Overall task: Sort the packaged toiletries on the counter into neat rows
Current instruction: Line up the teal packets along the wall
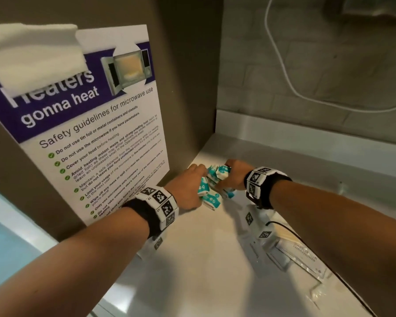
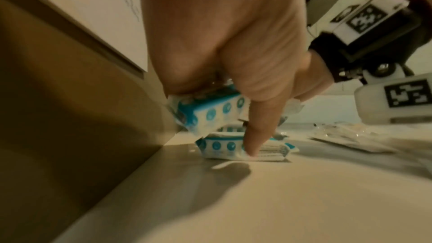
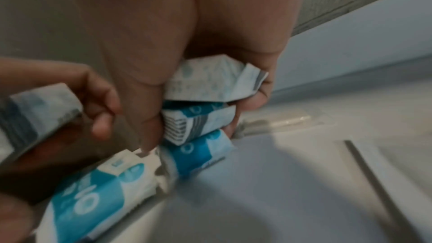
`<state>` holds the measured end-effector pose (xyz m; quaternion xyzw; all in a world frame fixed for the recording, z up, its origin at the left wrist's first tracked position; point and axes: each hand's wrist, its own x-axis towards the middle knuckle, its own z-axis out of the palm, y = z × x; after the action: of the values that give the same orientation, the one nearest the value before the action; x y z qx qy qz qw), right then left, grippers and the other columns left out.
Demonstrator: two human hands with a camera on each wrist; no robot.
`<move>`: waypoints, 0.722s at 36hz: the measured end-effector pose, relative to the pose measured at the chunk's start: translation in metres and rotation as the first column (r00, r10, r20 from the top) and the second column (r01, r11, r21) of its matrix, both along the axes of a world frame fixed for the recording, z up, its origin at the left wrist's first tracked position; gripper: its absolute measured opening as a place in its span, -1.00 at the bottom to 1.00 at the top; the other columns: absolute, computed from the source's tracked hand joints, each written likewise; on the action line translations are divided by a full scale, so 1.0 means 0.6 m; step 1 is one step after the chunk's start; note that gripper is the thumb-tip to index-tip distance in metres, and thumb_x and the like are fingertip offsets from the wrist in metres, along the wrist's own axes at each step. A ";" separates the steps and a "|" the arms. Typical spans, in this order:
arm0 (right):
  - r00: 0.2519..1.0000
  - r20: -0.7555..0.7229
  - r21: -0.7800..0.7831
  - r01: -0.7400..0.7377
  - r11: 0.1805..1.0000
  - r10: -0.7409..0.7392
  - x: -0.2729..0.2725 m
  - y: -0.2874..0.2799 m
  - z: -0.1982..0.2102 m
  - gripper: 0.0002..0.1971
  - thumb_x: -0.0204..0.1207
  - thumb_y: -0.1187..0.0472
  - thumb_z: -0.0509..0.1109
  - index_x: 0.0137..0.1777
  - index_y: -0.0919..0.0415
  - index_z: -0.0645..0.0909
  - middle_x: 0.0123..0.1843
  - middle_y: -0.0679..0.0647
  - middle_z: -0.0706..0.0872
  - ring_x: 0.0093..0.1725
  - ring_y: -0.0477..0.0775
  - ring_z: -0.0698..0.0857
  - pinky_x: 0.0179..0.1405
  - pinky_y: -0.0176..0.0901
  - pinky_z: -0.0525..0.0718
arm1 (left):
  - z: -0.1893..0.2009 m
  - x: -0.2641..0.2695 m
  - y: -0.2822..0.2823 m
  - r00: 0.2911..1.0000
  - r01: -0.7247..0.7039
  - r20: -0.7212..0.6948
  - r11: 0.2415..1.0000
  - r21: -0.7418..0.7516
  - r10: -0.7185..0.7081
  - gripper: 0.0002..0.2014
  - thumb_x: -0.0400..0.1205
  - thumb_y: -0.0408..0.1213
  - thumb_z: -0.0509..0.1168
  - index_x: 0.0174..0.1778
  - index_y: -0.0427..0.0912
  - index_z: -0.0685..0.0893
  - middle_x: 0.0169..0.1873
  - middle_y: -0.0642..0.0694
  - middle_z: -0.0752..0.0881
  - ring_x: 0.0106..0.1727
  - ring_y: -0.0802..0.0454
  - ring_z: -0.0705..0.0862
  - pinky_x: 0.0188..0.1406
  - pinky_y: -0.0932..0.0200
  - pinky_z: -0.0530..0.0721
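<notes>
Several small white-and-teal wrapped soap packets [image 1: 212, 186] are bunched between both hands at the back left of the counter [image 1: 204, 259]. My left hand [image 1: 188, 186] grips one packet [image 2: 210, 110] while its forefinger [image 2: 254, 136] presses on another packet [image 2: 243, 148] lying on the counter. My right hand [image 1: 232, 176] clutches a stack of packets [image 3: 205, 99]. More packets [image 3: 98, 191] lie below it on the counter. The fingertips of both hands are mostly hidden by the packets in the head view.
A brown cabinet side [image 1: 185, 76] with a microwave safety poster [image 1: 96, 133] stands close on the left. Clear flat sachets [image 1: 300, 255] lie on the counter under my right forearm. A tiled wall [image 1: 318, 65] with a white cable [image 1: 281, 56] rises behind.
</notes>
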<state>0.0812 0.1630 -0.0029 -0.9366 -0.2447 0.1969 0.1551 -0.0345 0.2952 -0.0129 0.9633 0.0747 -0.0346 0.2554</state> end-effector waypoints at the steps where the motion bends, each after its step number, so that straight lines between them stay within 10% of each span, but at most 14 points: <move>1: 1.000 -0.016 -0.003 0.003 1.000 -0.003 0.001 0.002 -0.002 -0.33 0.25 -0.12 0.64 0.32 0.05 0.52 0.19 0.02 0.71 0.05 0.08 0.66 0.19 0.00 0.66 | 0.000 -0.002 0.004 0.999 -0.029 -0.016 0.997 -0.077 0.028 -0.27 0.34 -0.44 0.57 0.33 0.02 0.35 0.23 0.00 0.57 0.14 0.09 0.70 0.14 0.06 0.75; 14: 0.999 0.049 0.097 -0.010 0.995 0.006 -0.005 -0.032 0.045 -0.15 0.30 -0.10 0.61 0.56 0.15 0.39 0.43 0.13 0.61 0.36 0.21 0.61 0.34 -0.03 0.56 | 0.004 -0.036 0.011 0.978 -0.199 -0.121 0.941 -0.273 0.171 -0.55 0.74 -0.32 0.10 0.53 0.00 0.15 0.44 -0.16 0.48 0.28 -0.04 0.56 0.23 0.10 0.59; 22: 0.997 0.075 0.081 -0.029 0.996 0.023 -0.013 -0.065 0.053 -0.17 0.33 -0.10 0.60 0.56 0.14 0.38 0.39 0.11 0.63 0.29 0.18 0.63 0.26 -0.05 0.57 | 0.003 -0.056 0.014 0.995 -0.096 -0.021 0.961 -0.259 0.094 -0.82 0.73 -0.49 0.13 0.18 -0.18 0.34 0.03 -0.11 0.57 -0.09 0.17 0.64 -0.38 0.46 0.66; 26: 0.996 0.089 0.078 -0.019 0.997 0.012 -0.014 -0.078 0.056 -0.25 0.34 -0.08 0.60 0.49 0.16 0.45 0.29 0.11 0.68 0.09 0.10 0.62 0.10 -0.12 0.58 | -0.002 -0.058 0.002 0.978 0.057 -0.197 0.996 -0.065 -0.069 -0.87 0.69 -0.32 0.19 0.08 -0.02 0.43 0.19 -0.17 0.59 0.15 -0.05 0.65 0.15 0.03 0.70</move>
<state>0.0730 0.1164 0.0309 -0.9358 -0.2660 0.1466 0.1792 -0.0694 0.2964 -0.0139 0.9489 0.0684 -0.1411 0.2738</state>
